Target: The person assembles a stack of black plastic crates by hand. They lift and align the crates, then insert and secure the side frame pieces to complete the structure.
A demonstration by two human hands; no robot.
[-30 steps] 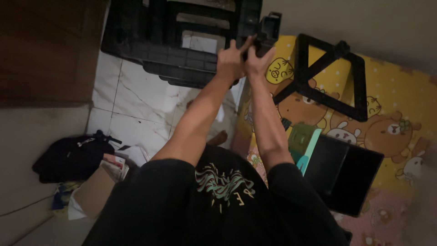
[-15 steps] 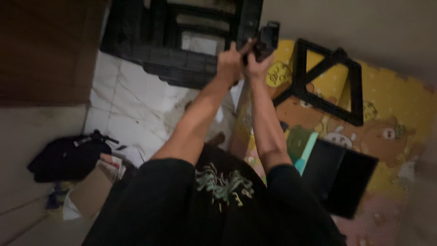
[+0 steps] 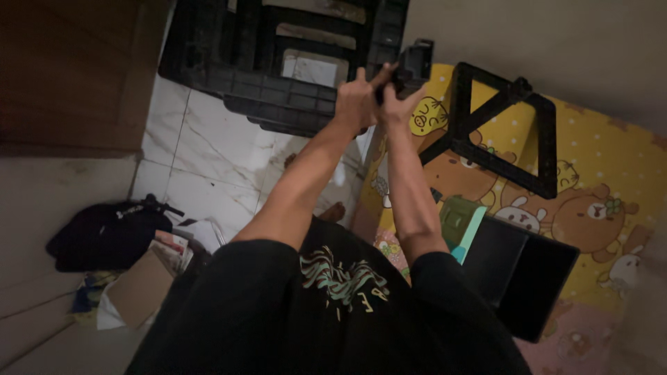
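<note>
Brown cardboard box [image 3: 142, 288] lower left on floor, flaps open; green-and-teal carton [image 3: 461, 221] on the mat beside a black panel [image 3: 529, 276].

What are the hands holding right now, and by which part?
Both the left hand and right hand grip a small black plastic part by its lower end; its exact kind cannot be told.

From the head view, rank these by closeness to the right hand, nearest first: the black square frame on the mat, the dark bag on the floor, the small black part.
1. Small black part: at the right hand, held in its fingers.
2. Black square frame: just right, on the yellow mat.
3. Dark bag: far lower left, on the floor.
</note>
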